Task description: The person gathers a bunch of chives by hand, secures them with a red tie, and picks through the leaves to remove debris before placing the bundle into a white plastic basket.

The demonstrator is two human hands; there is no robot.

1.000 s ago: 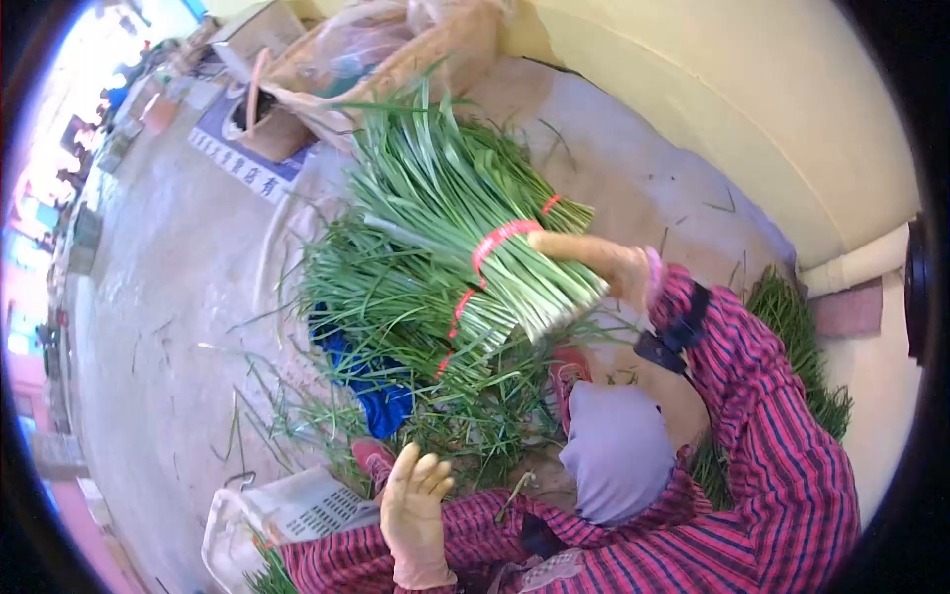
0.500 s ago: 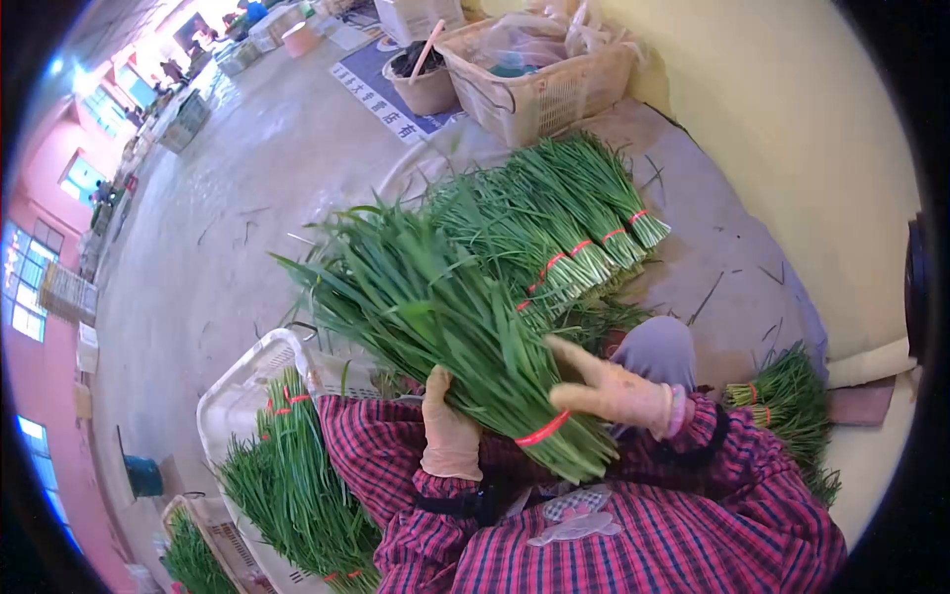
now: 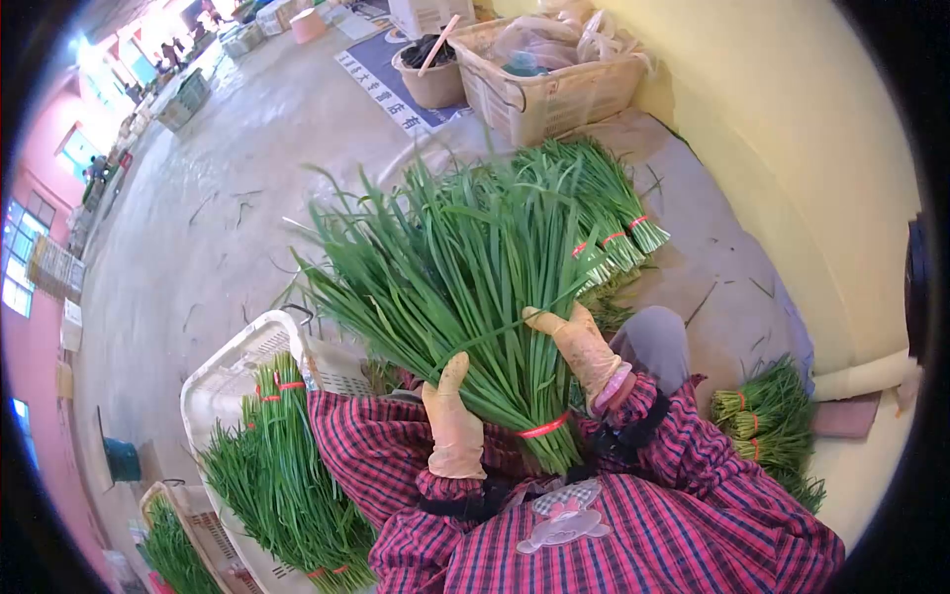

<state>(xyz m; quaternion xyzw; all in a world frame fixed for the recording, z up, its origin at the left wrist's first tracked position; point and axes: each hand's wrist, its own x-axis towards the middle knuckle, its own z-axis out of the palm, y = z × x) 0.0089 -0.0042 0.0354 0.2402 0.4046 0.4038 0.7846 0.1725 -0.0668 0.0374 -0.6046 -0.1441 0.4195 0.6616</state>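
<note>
A big bundle of green chives (image 3: 465, 287), tied near its cut end with a red band (image 3: 542, 429), stands almost upright in front of my chest. My left hand (image 3: 455, 426), in a tan glove, grips the bundle's lower left side. My right hand (image 3: 584, 346), also gloved, presses against its right side above the band. Both sleeves are red plaid.
More banded chive bundles (image 3: 584, 213) lie on the floor ahead. A white crate (image 3: 233, 371) at my left holds several bundles. Another small pile of chives (image 3: 772, 421) lies at my right by the yellow wall. A basket (image 3: 549, 84) and a bucket (image 3: 430, 79) stand farther off.
The bundle went from my right hand alone over the floor pile to both hands at my chest. Since half a second ago it has swung from slanting left to nearly upright.
</note>
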